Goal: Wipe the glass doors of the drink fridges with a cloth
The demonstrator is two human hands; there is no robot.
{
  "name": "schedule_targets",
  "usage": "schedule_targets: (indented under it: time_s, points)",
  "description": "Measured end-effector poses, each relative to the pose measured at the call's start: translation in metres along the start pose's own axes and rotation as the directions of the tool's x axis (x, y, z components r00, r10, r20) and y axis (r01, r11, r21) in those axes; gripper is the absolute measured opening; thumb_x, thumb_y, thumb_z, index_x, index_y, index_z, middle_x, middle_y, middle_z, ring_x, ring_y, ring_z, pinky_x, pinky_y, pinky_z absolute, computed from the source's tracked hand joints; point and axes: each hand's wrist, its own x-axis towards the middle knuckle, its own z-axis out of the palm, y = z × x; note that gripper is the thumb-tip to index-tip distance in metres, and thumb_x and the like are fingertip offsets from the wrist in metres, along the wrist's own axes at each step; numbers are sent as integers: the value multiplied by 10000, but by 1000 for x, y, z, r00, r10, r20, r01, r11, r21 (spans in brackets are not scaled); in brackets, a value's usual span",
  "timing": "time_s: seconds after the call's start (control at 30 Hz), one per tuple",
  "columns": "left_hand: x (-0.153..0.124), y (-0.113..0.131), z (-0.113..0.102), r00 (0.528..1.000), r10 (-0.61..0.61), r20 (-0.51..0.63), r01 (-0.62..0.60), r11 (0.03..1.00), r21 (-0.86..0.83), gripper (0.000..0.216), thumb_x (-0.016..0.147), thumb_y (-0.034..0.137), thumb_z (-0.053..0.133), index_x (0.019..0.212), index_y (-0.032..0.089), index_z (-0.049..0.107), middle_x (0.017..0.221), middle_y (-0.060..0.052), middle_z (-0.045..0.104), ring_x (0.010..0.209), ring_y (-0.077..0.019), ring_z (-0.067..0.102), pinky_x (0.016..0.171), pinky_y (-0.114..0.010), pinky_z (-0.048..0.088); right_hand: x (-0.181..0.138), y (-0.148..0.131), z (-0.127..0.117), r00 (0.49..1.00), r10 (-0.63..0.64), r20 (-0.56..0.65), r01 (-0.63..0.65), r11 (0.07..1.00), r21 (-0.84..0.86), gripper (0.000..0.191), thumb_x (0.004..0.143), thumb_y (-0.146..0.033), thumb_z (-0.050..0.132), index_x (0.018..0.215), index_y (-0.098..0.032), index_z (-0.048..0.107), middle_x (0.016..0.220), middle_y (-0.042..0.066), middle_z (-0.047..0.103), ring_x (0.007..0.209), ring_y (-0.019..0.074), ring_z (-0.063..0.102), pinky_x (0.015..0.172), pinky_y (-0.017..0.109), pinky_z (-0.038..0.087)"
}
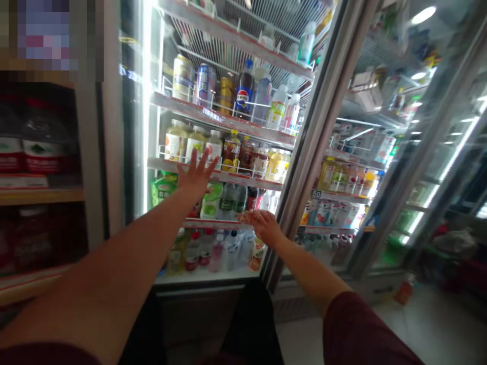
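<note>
My left hand (196,175) reaches toward a lit drinks cooler with its fingers spread, holding nothing. It is in front of a shelf of juice bottles (175,141), and its fingertips overlap a pale bottle with a fruit label (214,147). Lower and to the right, my right hand (262,225) is stretched out, palm down, with nothing visible in it. Its fingers point left, near a shelf edge (213,223) below a row of dark bottles (241,198). Whether either hand touches anything, I cannot tell.
Higher up stand cans (182,76) and a cola bottle (244,91). Small bottles (216,251) line the cooler floor. A metal door frame (304,147) rises on the right, beside another stocked cooler (342,175). Wooden shelves (41,196) with packaged goods are at left.
</note>
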Motion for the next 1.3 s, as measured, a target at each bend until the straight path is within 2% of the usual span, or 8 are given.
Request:
schedule_targets:
  time_s: [0.1,0.27,0.43,0.53,0.77,1.0,1.17,1.3]
  points:
    - [0,0,0,1000,-5,7,5,1000,0,1159,975,281,828,1850,294,68,1905,-96,-150,1765,-459,-157,1332,-876,174,26,14,-17,1000,-8,-10,8,1000,22,555,1034,-65,578,1542,-221,739,1507,170,740,1351,293,685,1183,475,599]
    - [-3,3,-2,1000,1,-13,-1,1000,-9,1142,980,261,826,1850,265,86,1913,-97,-122,1770,-453,-143,1349,-866,151,77,35,-43,887,362,-286,-371,928,24,569,1064,-73,518,1606,-156,672,1629,218,624,1457,340,610,1283,571,488]
    - [-4,4,-5,1000,-10,3,10,999,-34,1174,962,269,857,1848,297,87,1909,-74,-134,1767,-446,-160,1349,-869,150,34,-20,-2,991,80,-111,-77,997,26,468,1071,-95,598,1482,-227,776,1461,133,758,1377,277,660,1191,439,571]
    - [-3,5,-6,1000,-3,17,4,1000,-6,1182,966,253,859,1848,295,74,1907,-83,-131,1770,-458,-139,1341,-878,174,26,-27,6,994,-112,15,110,992,63,428,1068,-113,642,1441,-255,798,1384,117,790,1317,261,671,1139,422,592]
    - [-3,0,3,1000,16,-25,-16,1000,15,1176,967,291,872,1845,265,90,1913,-119,-92,1774,-479,-87,1332,-874,222,79,1,-23,954,232,-189,-225,973,59,535,1092,-105,532,1599,-178,684,1598,216,636,1400,346,591,1225,541,513]
    - [-14,-20,20,993,81,-90,-82,997,-4,1069,981,301,832,1844,284,202,1930,-105,36,1784,-426,-45,1413,-748,130,37,-37,10,996,-78,-43,81,994,71,462,1075,-121,628,1478,-292,776,1431,74,779,1341,245,655,1170,410,585]
    - [-30,-39,36,991,-3,-133,7,1000,25,1078,976,381,854,1841,287,218,1931,-129,-30,1770,-473,-84,1387,-797,88,77,0,-23,977,149,-151,-142,988,60,521,1095,-107,563,1586,-211,703,1599,186,663,1392,317,624,1235,509,518]
    - [-43,-53,45,991,-113,-69,114,993,15,1120,982,437,853,1846,274,157,1920,-175,-100,1739,-561,-124,1279,-934,158,79,-11,-25,957,219,-193,-210,976,66,528,1095,-111,549,1597,-193,692,1601,203,651,1418,340,599,1230,536,500]
